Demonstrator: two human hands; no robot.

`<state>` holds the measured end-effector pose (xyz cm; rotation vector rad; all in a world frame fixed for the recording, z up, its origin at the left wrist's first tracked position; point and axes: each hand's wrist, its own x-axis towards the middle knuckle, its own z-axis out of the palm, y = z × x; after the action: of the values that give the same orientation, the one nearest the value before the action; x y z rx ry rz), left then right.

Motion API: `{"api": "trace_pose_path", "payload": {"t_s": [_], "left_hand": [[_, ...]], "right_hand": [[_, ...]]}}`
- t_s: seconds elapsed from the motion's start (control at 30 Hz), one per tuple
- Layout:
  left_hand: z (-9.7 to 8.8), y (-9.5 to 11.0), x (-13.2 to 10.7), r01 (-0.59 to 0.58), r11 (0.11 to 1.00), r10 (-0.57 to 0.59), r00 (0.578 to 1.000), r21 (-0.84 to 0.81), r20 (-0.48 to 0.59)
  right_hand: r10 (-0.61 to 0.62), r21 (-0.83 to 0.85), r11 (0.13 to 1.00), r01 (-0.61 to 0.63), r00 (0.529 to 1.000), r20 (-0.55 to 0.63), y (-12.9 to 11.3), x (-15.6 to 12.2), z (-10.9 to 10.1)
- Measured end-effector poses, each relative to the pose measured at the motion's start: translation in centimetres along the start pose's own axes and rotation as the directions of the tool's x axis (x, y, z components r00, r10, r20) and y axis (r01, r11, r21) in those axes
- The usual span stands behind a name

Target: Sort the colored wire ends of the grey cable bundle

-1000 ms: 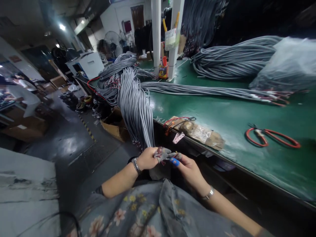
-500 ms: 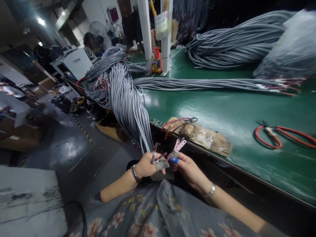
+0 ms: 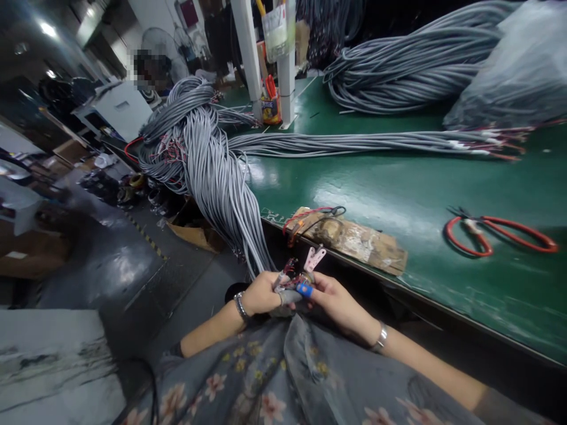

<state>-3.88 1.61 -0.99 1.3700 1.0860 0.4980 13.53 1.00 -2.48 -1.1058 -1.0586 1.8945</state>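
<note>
Wires (image 3: 290,266) beside the pink clip (image 3: 314,258) could snag there if tugged. Left hand (image 3: 262,294) and right hand (image 3: 340,303) both grasp wires.

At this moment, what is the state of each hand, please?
Left hand: closed, holding a gray cable end.
Right hand: curled beside thin wires; whether it grips them cannot be told.

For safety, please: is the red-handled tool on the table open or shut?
Open: the red-handled tool lies on the green table with handles spread apart.
</note>
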Motion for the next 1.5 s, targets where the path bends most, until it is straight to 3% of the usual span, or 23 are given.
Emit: {"api": "trace_pose_path", "payload": {"t_s": [0.1, 0.17, 0.23, 0.3, 0.4, 0.57, 0.77, 0.9, 1.1, 1.3, 1.5], "left_hand": [[-1.1, 0.5, -0.1, 0.019, 0.997, -0.03, 0.991, 0.08, 0.132], [-1.0, 0.9, -0.2, 0.027, 0.995, -0.04, 0.99, 0.101, 0.132], [-0.4, 1.0, -0.2, 0.013, 0.998, -0.016, 0.999, 0.061, 0.05], [0.5, 0.9, -0.3, -0.044, 0.999, 0.041, 0.994, -0.025, -0.105], [1.6, 0.4, -0.3, -0.143, 0.981, 0.093, 0.94, -0.134, -0.328], [2.2, -0.4, -0.2, -0.182, 0.963, 0.072, 0.882, -0.196, -0.466], [1.8, -0.6, -0.5, -0.135, 0.973, 0.043, 0.901, -0.185, -0.431], [1.5, -0.4, -0.7, -0.099, 0.983, 0.039, 0.935, -0.153, -0.351], [1.4, 0.5, -0.8, -0.075, 0.994, 0.051, 0.962, -0.08, -0.268], [1.6, 0.5, -1.0, -0.087, 0.995, 0.069, 0.939, -0.04, -0.336], [1.7, -0.5, -0.8, -0.119, 0.99, 0.08, 0.908, -0.07, -0.412]], "right_hand": [[-0.017, -0.009, 1.0, 0.017, 1.0, 0.025, -0.4, -0.3, -0.2], [-0.047, -0.043, 0.998, 0.048, 0.998, 0.031, -0.9, -0.5, -0.2], [-0.083, -0.084, 0.993, 0.082, 0.997, -0.002, -1.3, -0.6, -0.1], [-0.111, -0.099, 0.99, 0.105, 0.992, -0.065, -1.5, -0.8, 0.0], [-0.12, -0.06, 0.992, 0.113, 0.986, -0.113, -1.3, -1.0, 0.3], [-0.129, -0.024, 0.992, 0.127, 0.988, -0.086, -0.7, -1.1, 0.6], [-0.046, 0.124, 0.991, 0.051, 0.998, -0.042, 0.1, -1.0, -0.1], [0.016, 0.235, 0.972, -0.006, 0.999, -0.038, 0.2, -0.8, -0.1], [-0.006, 0.138, 0.99, 0.014, 0.998, -0.055, -0.3, 0.1, 0.7], [-0.056, 0.084, 0.994, 0.066, 0.992, -0.115, -0.1, 0.2, 0.7], [-0.046, 0.235, 0.969, 0.081, 0.987, -0.151, 0.6, 0.4, 1.4]]}}
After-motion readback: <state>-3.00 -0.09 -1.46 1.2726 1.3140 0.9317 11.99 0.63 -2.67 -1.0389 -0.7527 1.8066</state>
